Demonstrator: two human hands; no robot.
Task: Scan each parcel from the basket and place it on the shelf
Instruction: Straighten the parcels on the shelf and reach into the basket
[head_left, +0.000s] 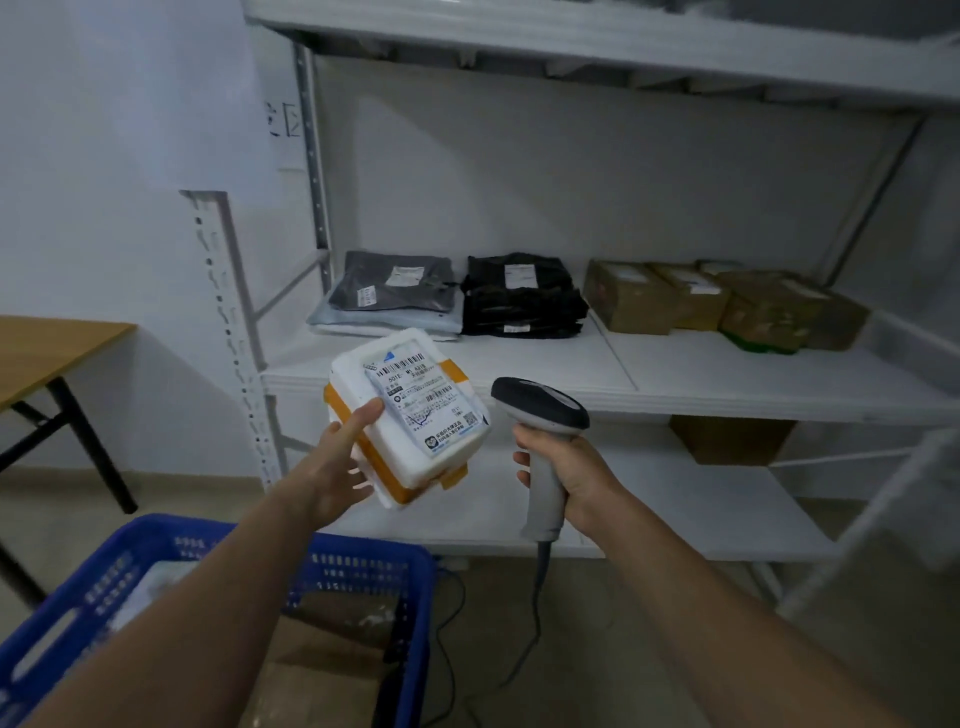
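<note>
Holding the white foam box (410, 415) from below in your left hand (332, 467), thumb on its label, you grip the scanner (543, 447) in your right hand (566, 467). It looks light, stiff, crushable; support its underside onto the shelf (571, 374).

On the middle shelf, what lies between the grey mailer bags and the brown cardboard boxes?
In the head view, a stack of black bags lies between the grey mailer bags and the brown cardboard boxes.
</note>
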